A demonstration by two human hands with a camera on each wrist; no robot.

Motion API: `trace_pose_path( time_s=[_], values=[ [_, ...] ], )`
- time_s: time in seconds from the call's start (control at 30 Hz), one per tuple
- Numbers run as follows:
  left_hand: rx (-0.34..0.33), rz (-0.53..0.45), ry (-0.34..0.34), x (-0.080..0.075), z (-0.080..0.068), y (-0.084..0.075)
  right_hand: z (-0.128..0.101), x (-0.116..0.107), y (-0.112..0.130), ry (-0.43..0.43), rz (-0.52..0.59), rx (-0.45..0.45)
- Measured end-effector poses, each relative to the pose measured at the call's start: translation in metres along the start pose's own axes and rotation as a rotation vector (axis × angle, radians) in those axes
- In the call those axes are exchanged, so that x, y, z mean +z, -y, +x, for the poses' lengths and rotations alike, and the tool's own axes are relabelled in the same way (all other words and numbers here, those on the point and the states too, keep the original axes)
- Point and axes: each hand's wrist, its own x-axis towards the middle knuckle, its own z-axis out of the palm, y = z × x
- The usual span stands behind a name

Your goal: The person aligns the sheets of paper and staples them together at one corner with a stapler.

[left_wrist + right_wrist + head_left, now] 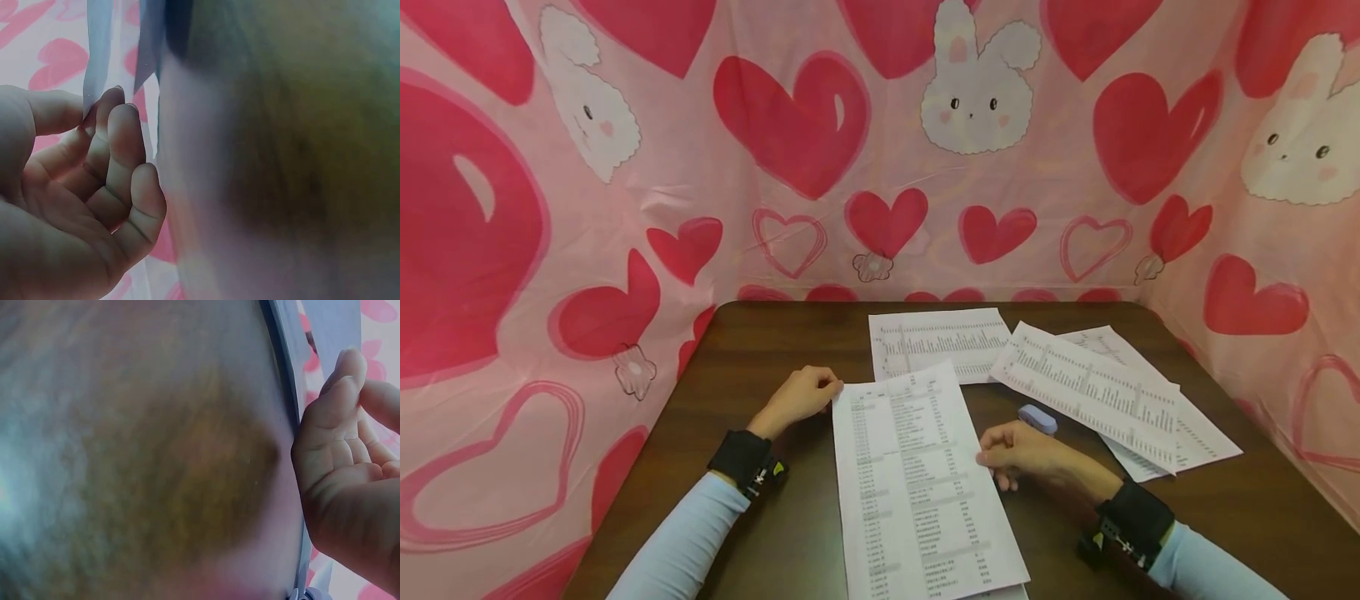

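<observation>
Left hand pinches the upper left corner of our long white printed paper sheet; fingers curl on its edge. Right hand grips the sheet's right edge midway down, thumb on top. Sheet lies between both hands on the dark brown wooden table, long axis running away from us. Thin, smooth stock. Beyond it, three more printed sheets. Just past our right hand: small lavender stapler-like object.
</observation>
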Motion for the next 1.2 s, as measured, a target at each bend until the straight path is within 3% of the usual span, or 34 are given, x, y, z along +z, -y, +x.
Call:
trace_pose_path(
  time_s=[0.17,0.7,1.2],
  values=[
    [0.000,0.039,0.011,0.0029,-0.0005,0.0003,-0.0008,-0.0006,0.0001,0.009,-0.006,0.014],
    [-0.025,0.031,0.039,0.0067,-0.0002,0.0017,0.0007,0.0027,0.0070,0.065,-0.101,0.022],
    [-0.047,0.039,0.091,0.0096,0.0006,0.0000,-0.0019,0.0054,0.0037,0.073,-0.059,0.056]
  ],
)
